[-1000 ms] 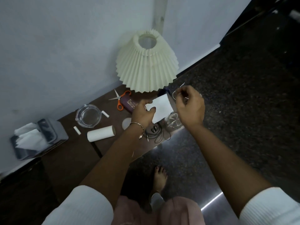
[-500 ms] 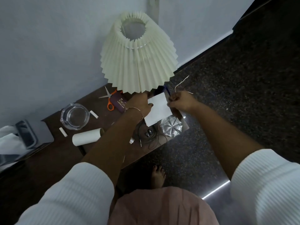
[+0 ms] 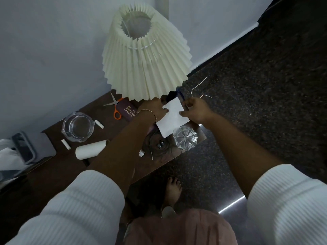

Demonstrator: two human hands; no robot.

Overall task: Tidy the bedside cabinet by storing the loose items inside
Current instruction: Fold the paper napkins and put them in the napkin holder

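I hold a white paper at frame centre, above the right end of the cabinet top.
- My left hand pinches the paper's left edge.
- My right hand pinches the right edge, fingers curled.
- A thin white string rises from my right hand toward the upper right.

Loose items on the cabinet top:
- Scissors and a maroon case, touching, below the lampshade.
- A glass ashtray, left of centre.
- A white roll, lying on its side below the ashtray.
- Coiled earphones and a cut-glass dish, under the paper.
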